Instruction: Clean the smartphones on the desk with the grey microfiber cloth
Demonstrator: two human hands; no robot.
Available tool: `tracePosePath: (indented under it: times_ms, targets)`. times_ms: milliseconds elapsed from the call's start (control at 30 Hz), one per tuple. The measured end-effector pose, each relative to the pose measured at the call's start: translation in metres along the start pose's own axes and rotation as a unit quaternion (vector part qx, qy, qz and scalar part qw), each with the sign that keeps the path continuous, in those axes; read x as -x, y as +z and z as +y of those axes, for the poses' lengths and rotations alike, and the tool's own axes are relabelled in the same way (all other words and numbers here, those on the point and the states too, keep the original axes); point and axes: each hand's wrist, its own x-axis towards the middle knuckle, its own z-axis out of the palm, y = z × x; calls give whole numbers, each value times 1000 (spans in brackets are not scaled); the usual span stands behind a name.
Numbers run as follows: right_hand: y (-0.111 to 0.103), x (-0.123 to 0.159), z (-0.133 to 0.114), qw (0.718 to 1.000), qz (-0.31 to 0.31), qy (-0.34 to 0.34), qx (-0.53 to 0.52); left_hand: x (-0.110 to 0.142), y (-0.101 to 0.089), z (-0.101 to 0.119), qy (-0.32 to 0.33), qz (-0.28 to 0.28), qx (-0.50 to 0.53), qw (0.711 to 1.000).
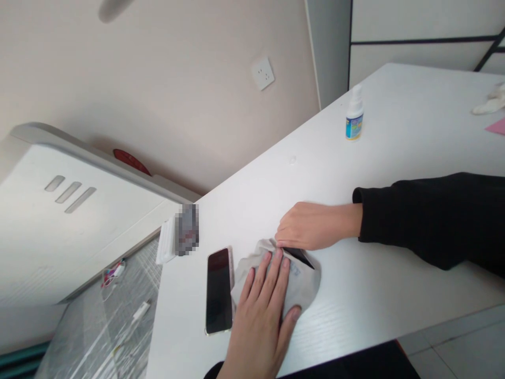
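My left hand [262, 305] lies flat, fingers slightly spread, on a grey cloth [310, 289] with small printed marks. Under the cloth's edge shows a dark, flat object [300, 257], mostly covered, so its kind stays hidden. My right hand [305, 226] reaches in from the right in a black sleeve, closed at the far edge of the cloth and the dark object. Its fingertips are tucked in, and what they pinch is hidden. Just left of the cloth, a phone [219, 292] with a dark screen lies face up on the white table [355, 295].
A small spray bottle [354, 116] stands upright towards the back. At the table's left edge sits a blurred-out dark item [187, 230] beside a white object [167, 241]. A pink sheet [497, 127] lies far right. The wall with a socket [263, 73] borders the table.
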Motion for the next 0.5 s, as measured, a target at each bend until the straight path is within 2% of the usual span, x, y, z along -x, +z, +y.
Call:
tracePosePath:
  times_ms: [200, 300, 400, 500]
  targets:
    - [0, 2, 2, 1000, 0, -10, -6, 49, 12, 1, -63, 29, -27, 997]
    - [-1, 2, 4, 1000, -3, -23, -13, 61, 14, 1, -80, 25, -42, 996]
    - [-2, 3, 4, 999, -6, -32, -19, 48, 12, 2, -92, 22, -35, 995]
    - [-3, 3, 4, 999, -10, -40, -30, 17, 9, 4, -91, 25, -9, 996]
